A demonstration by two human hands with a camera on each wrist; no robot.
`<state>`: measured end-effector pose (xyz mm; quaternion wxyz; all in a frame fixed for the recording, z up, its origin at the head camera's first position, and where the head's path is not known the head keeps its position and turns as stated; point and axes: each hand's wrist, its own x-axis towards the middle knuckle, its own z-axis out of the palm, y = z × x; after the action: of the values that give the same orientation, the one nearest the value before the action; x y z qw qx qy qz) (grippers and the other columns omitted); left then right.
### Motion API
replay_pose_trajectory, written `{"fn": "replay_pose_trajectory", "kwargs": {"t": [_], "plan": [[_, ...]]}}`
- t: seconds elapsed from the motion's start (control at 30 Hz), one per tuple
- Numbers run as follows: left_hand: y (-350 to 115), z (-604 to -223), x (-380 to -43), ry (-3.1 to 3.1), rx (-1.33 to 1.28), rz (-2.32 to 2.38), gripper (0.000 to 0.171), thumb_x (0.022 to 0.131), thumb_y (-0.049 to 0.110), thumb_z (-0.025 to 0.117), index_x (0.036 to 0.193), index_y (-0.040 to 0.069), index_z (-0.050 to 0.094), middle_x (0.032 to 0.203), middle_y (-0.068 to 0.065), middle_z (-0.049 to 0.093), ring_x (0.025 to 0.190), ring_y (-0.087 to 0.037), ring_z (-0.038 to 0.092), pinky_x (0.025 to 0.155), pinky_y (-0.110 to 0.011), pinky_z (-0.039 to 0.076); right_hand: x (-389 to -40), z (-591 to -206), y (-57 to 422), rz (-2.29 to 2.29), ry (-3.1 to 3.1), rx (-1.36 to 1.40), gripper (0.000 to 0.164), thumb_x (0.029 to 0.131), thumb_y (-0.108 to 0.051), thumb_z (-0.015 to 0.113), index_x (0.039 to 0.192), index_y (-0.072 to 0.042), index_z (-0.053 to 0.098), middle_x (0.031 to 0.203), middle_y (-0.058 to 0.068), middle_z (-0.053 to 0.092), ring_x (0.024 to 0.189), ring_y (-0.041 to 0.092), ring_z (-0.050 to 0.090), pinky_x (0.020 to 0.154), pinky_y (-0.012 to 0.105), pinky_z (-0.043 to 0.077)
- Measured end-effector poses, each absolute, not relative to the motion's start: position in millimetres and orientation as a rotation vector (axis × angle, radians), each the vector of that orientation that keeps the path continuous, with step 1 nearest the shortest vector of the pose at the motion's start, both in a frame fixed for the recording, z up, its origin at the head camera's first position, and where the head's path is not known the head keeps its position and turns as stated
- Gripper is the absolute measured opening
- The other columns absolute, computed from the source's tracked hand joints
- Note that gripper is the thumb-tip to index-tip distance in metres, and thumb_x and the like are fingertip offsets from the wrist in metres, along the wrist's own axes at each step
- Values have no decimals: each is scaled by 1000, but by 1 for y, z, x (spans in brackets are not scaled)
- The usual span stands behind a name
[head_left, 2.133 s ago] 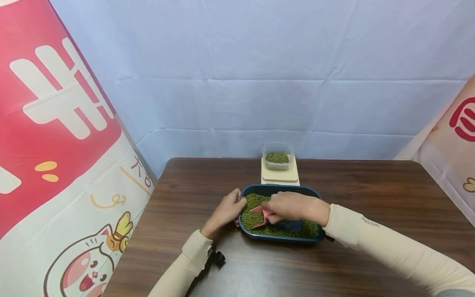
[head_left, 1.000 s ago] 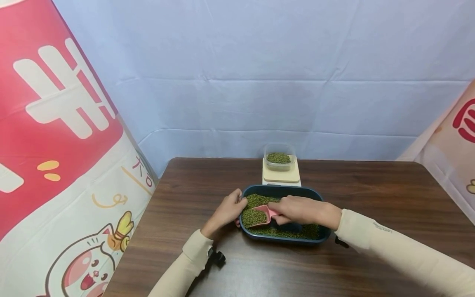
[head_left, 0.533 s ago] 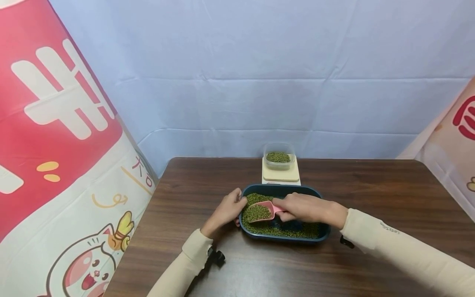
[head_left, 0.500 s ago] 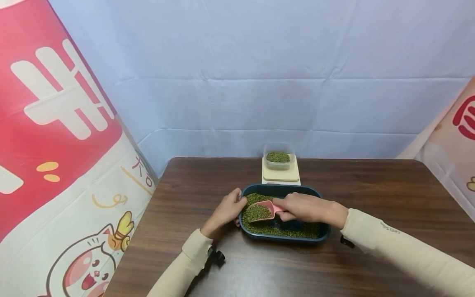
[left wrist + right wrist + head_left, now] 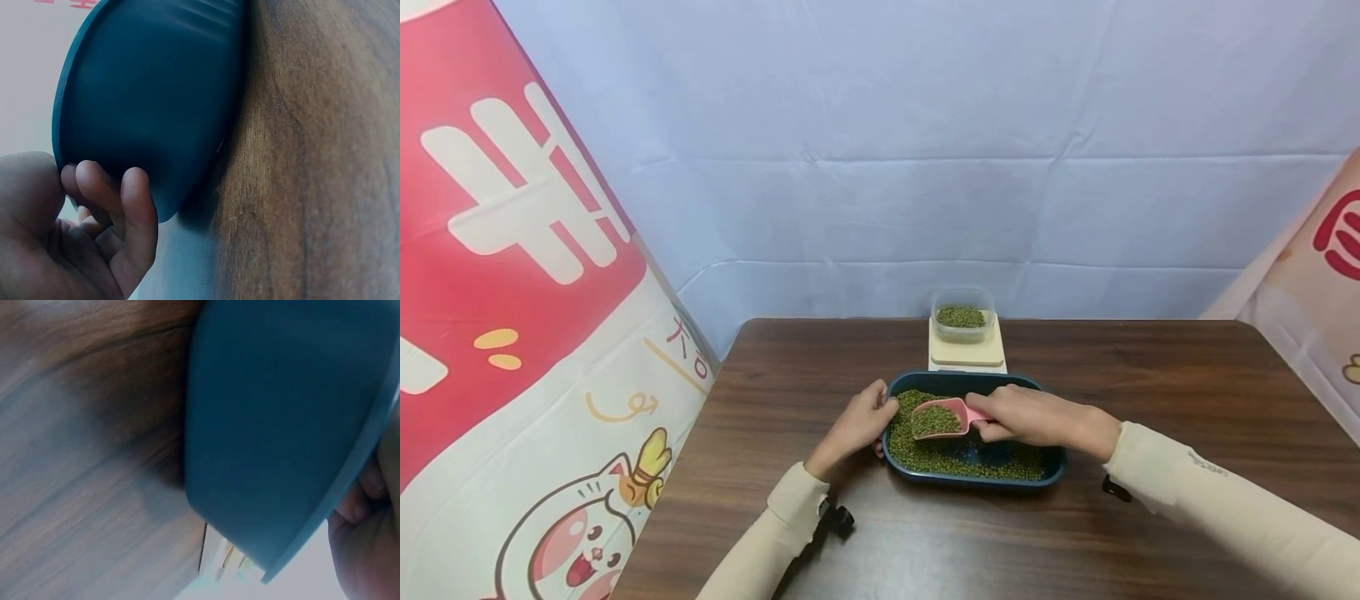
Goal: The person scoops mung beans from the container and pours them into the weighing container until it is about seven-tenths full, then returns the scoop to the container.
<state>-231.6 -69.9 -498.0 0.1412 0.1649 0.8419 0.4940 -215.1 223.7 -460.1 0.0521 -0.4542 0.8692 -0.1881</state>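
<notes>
In the head view my right hand (image 5: 1026, 414) grips the handle of a pink scoop (image 5: 964, 408), which is heaped with green mung beans (image 5: 936, 420). The scoop is over the left half of a dark blue oval tub (image 5: 977, 481), where more mung beans (image 5: 917, 454) cover much of the bottom. At the tub's left end my left hand (image 5: 863, 419) pinches the rim, thumb on top. From the left wrist view, the fingers (image 5: 139, 206) curl up against the tub's outer wall (image 5: 150, 87). The right wrist view has the tub's side hiding the scoop.
Behind the tub stands a pale kitchen scale (image 5: 967, 353), bearing a clear plastic container (image 5: 962, 333) with some mung beans in it. The dark wooden table (image 5: 805, 367) ends at a light cloth backdrop (image 5: 865, 208). A printed banner (image 5: 535, 292) hangs at the left.
My right hand has drawn the scoop out of the beans, up and to the right, now loaded. My left hand has kept its hold on the tub rim.
</notes>
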Motion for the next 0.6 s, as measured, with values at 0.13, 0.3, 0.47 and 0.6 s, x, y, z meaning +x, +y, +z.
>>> {"fn": "replay_pose_trajectory", "kwargs": {"t": [0.13,0.3,0.47,0.6], "plan": [[-70,-498,-232,2424,467,1429,22,102,26,41,89,8,40,55,-10,54,39,-23,55,39,-37,56,-216,-459,228,-596,2654,-1380,18,96,-14,51,85,-25,40,61,-14,32,47,-1,25,45,13,21],[-70,-498,-232,2428,461,1427,22,103,26,41,89,8,40,55,-11,54,39,-23,56,40,-38,56,-216,-457,232,-603,2679,-1352,20,95,-13,51,84,-25,40,60,-15,33,47,-1,25,44,12,21],[-69,-499,-231,2436,447,1424,22,103,25,42,89,8,40,55,-11,55,39,-24,57,40,-38,56,-218,-455,237,-592,2710,-1287,21,94,-14,53,83,-27,40,60,-15,33,48,-2,26,44,12,21],[-68,-500,-232,2436,433,1431,22,102,25,42,89,8,40,55,-11,55,39,-24,57,40,-37,56,-219,-453,242,-602,2721,-1246,23,95,-16,53,81,-28,41,60,-15,34,48,-3,27,43,12,22]]}}
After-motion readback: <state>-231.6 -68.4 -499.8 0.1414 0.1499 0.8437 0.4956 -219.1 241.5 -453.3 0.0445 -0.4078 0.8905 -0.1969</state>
